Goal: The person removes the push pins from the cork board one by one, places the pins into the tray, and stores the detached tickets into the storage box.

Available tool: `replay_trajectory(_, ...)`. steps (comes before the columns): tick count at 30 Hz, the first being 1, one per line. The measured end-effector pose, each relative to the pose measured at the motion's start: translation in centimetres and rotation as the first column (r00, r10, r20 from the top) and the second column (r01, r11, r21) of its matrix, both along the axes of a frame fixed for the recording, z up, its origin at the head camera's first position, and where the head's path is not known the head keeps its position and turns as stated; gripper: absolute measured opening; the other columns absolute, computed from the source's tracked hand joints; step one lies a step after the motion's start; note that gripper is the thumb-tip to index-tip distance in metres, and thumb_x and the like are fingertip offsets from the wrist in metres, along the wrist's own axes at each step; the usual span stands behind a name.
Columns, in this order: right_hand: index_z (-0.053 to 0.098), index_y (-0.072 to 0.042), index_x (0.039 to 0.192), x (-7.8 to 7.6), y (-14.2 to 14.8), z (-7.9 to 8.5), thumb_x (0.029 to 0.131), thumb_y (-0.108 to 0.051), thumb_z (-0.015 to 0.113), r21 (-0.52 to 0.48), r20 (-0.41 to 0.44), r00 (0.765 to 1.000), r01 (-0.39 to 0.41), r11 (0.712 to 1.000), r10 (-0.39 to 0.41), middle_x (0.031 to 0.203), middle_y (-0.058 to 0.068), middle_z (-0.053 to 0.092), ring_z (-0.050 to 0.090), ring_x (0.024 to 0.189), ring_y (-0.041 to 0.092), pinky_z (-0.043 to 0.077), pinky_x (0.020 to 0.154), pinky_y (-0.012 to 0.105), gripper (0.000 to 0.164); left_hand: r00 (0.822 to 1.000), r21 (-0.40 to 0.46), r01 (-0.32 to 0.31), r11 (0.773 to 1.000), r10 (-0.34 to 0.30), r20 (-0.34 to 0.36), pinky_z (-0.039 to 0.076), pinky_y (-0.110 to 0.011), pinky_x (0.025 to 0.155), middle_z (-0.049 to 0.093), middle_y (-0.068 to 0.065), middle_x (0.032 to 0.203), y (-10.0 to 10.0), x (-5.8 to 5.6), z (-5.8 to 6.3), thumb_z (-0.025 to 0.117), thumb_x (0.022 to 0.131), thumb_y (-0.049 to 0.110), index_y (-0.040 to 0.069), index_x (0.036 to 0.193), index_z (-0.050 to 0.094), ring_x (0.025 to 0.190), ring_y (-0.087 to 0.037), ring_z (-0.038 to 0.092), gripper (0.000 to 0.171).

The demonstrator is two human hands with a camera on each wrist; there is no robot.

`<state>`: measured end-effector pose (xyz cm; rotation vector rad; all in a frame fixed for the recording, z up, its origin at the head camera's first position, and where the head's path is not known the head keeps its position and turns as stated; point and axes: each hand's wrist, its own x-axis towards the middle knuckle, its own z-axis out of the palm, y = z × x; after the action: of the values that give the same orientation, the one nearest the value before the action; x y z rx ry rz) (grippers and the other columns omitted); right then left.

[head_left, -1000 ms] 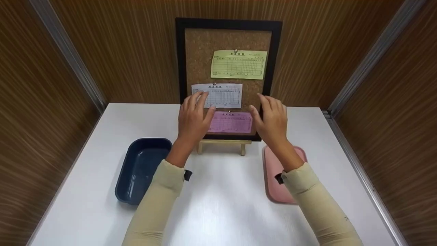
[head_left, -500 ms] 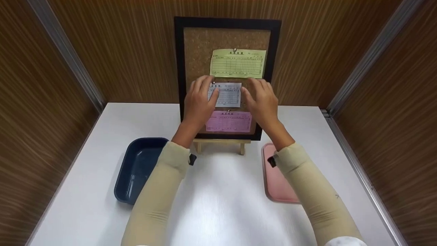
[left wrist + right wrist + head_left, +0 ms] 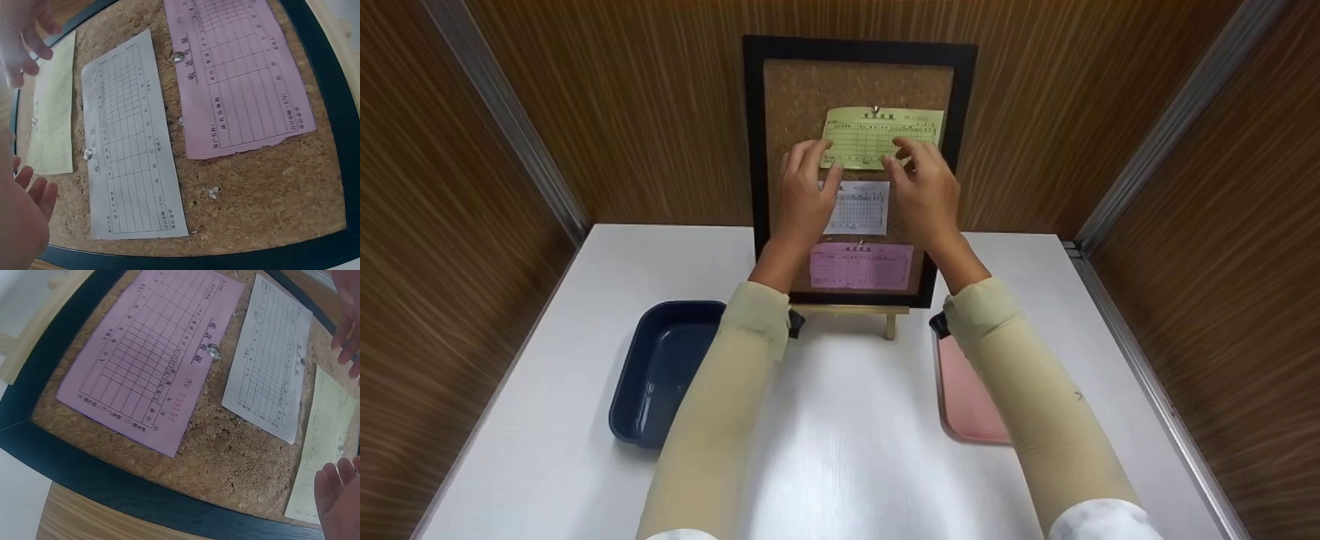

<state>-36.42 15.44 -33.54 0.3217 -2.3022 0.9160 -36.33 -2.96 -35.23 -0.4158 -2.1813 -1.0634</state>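
Observation:
A cork board [image 3: 802,86] in a black frame leans upright, with a yellow slip [image 3: 855,139], a white slip [image 3: 861,208] and a pink slip [image 3: 861,266] fixed one above another by metallic pushpins. My left hand [image 3: 806,184], fingers loosely bent, is in front of the yellow slip's lower left corner and hides part of the white slip. Over the yellow slip's lower right part hovers my right hand [image 3: 928,184], thumb and fingers apart. Both wrist views show nothing held. Whether any fingertip touches paper is hard to tell.
The board stands on a small wooden easel [image 3: 851,308] on a white table [image 3: 840,465]. To the left lies a dark blue basin [image 3: 634,375]. A pink tray [image 3: 971,397] is at the right, partly under the right sleeve. Wood-grain walls enclose the table.
Both hands have risen up the board, from beside the white and pink slips to the yellow slip, and have drawn closer together. The slips have stayed in place.

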Motion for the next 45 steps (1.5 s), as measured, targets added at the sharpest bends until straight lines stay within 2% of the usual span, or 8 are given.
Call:
replay_trajectory(6, 0.065, -0.018, 0.131, -1.2, -0.2, 0.6, 0.101, -0.04, 0.06, -0.026, 0.033, 0.999, 0.01, 1.0, -0.009, 0.114, 0.0, 0.066, 0.062, 0.097, 0.013, 0.049, 0.082, 0.032, 0.037, 1.0, 0.079, 0.012, 0.997, -0.011, -0.02, 0.039, -0.031, 0.11, 0.057, -0.011, 0.132, -0.1, -0.9, 0.8, 0.061, 0.102, 0.019, 0.003, 0.132, 0.062, 0.126, -0.023, 0.051, 0.034)
replay_trajectory(10, 0.065, -0.018, 0.129, -1.9, -0.6, 1.3, 0.101, -0.038, 0.061, -0.056, 0.047, 0.999, 0.009, 0.998, -0.006, 0.112, -0.001, 0.067, 0.062, 0.096, 0.011, 0.049, 0.082, 0.03, 0.035, 1.0, 0.122, 0.013, 0.992, -0.016, 0.027, 0.038, -0.025, 0.109, 0.057, -0.008, 0.133, -0.1, -1.3, 1.3, 0.062, 0.102, 0.021, 0.006, 0.132, 0.062, 0.127, -0.019, 0.052, 0.034)
replay_trajectory(14, 0.067, -0.015, 0.127, -2.7, -1.2, 2.1, 0.101, -0.036, 0.062, -0.069, 0.033, 0.999, 0.005, 0.998, -0.003, 0.11, 0.0, 0.067, 0.063, 0.095, 0.012, 0.049, 0.084, 0.029, 0.034, 0.997, 0.165, 0.0, 0.986, -0.012, 0.071, 0.04, -0.018, 0.103, 0.055, -0.006, 0.134, 0.0, -1.9, 1.6, 0.061, 0.102, 0.023, 0.009, 0.133, 0.061, 0.123, -0.015, 0.054, 0.034)
replay_trajectory(20, 0.067, -0.019, 0.126, -3.4, -1.7, 2.7, 0.101, -0.036, 0.061, -0.038, 0.066, 0.997, 0.049, 0.998, -0.046, 0.11, -0.001, 0.067, 0.063, 0.095, 0.01, 0.049, 0.084, 0.029, 0.031, 0.996, 0.23, -0.001, 0.973, -0.019, 0.088, 0.043, -0.013, 0.095, 0.054, -0.006, 0.134, 0.1, -2.4, 2.1, 0.061, 0.102, 0.022, 0.009, 0.134, 0.059, 0.114, -0.013, 0.058, 0.034)
replay_trajectory(28, 0.066, -0.021, 0.123, -4.4, -2.1, 3.2, 0.102, -0.037, 0.06, -0.034, 0.065, 0.995, 0.075, 0.997, -0.073, 0.11, -0.005, 0.065, 0.061, 0.098, 0.007, 0.047, 0.086, 0.027, 0.028, 0.992, 0.288, 0.018, 0.957, -0.052, 0.111, 0.045, -0.015, 0.094, 0.057, -0.004, 0.132, 0.1, -3.1, 2.8, 0.059, 0.103, 0.021, 0.01, 0.134, 0.06, 0.11, -0.011, 0.058, 0.033)
replay_trajectory(34, 0.068, -0.019, 0.12, -4.6, -2.3, 3.3, 0.101, -0.037, 0.061, -0.009, 0.031, 0.997, 0.072, 0.997, -0.072, 0.107, -0.001, 0.066, 0.061, 0.096, 0.01, 0.047, 0.083, 0.029, 0.027, 0.994, 0.279, 0.021, 0.96, -0.049, 0.096, 0.046, -0.016, 0.094, 0.06, -0.003, 0.126, 0.7, -3.5, 2.7, 0.058, 0.104, 0.021, 0.011, 0.132, 0.061, 0.11, -0.01, 0.059, 0.031)
replay_trajectory(39, 0.066, -0.021, 0.12, -4.7, -2.3, 3.4, 0.102, -0.038, 0.06, -0.025, 0.066, 0.994, 0.088, 0.996, -0.086, 0.108, -0.003, 0.065, 0.059, 0.096, 0.008, 0.046, 0.084, 0.027, 0.026, 0.994, 0.305, 0.038, 0.952, -0.066, 0.082, 0.045, -0.016, 0.093, 0.06, -0.003, 0.125, 1.1, -3.9, 2.8, 0.058, 0.104, 0.021, 0.01, 0.131, 0.061, 0.109, -0.009, 0.058, 0.03)
replay_trajectory(45, 0.066, -0.021, 0.119, -4.7, -2.4, 3.5, 0.102, -0.037, 0.059, -0.046, 0.1, 0.991, 0.099, 0.994, -0.094, 0.108, -0.005, 0.064, 0.057, 0.095, 0.006, 0.044, 0.085, 0.028, 0.025, 0.994, 0.345, 0.025, 0.938, -0.06, 0.089, 0.045, -0.016, 0.091, 0.06, -0.004, 0.122, 1.2, -4.2, 2.7, 0.059, 0.103, 0.019, 0.009, 0.131, 0.061, 0.106, -0.009, 0.057, 0.03)
